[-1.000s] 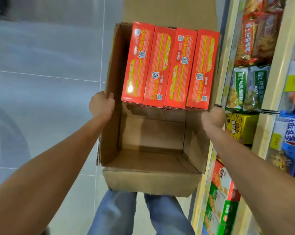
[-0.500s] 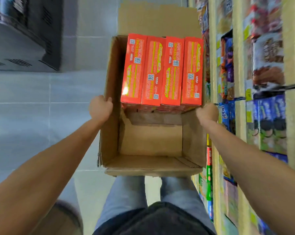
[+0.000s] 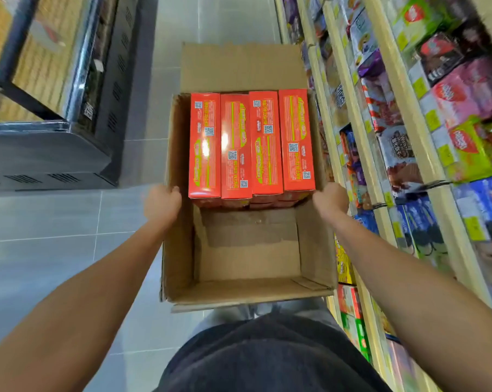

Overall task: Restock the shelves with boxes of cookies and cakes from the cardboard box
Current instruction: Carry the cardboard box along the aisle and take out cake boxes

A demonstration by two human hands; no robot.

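Box [image 3: 247, 290] carried fwd along shelves [image 3: 379, 114]; L hand [image 3: 162, 206], R hand [image 3: 330, 200] fingers [image 3: 175, 190] grip walls, tips hidden.

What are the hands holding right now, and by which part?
Both hold the cardboard box by its side walls: the left hand grips the left wall's top edge, the right hand the right wall's.

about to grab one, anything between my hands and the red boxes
Nothing visible: the red rectangular cookie boxes lie uncovered in the open brown cardboard box; left hand and right hand grip its side walls.
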